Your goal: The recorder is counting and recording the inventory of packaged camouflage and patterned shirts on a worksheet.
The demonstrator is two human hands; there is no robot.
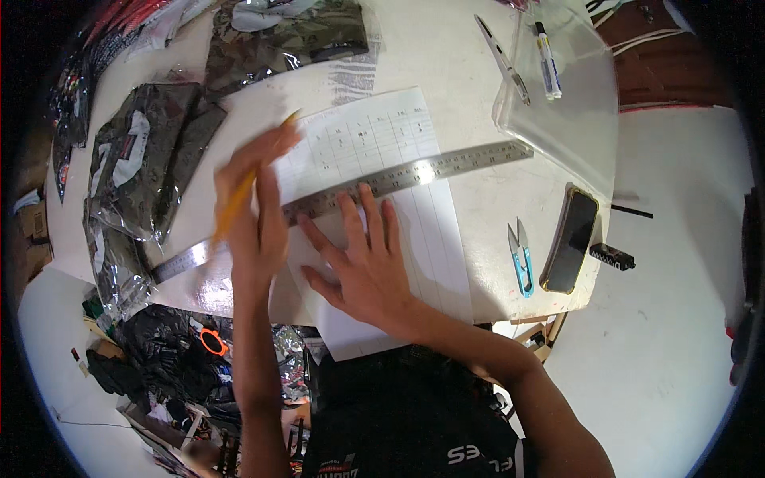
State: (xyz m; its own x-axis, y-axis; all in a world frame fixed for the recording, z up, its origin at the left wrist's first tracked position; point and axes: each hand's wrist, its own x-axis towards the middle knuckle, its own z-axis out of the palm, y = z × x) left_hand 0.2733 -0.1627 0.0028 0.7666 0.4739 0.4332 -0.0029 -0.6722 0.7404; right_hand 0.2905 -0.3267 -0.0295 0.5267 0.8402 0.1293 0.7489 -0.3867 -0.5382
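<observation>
My left hand [259, 203], blurred by motion, is closed round a yellow pencil [233, 209] above the left part of the paper. The pencil slants, one end up by the fingertips and the other down near the ruler. Spread flat, my right hand [368, 275] rests with its fingertips at the lower edge of a long steel ruler [478, 157]. That ruler lies aslant across a white sheet of paper [434, 231], which carries drawn lines, columns and small handwritten marks. Part of the sheet is hidden under both hands, and its lower corner hangs over the table's near edge.
Camouflage garments in clear plastic bags [147, 159] lie left and at the back [287, 40]. On the right are blue-handled thread snips [522, 259], a phone [570, 239], a clear plastic sheet [570, 135], a marker [548, 60] and a silver pen [502, 60]. Black bagged items [171, 350] sit below.
</observation>
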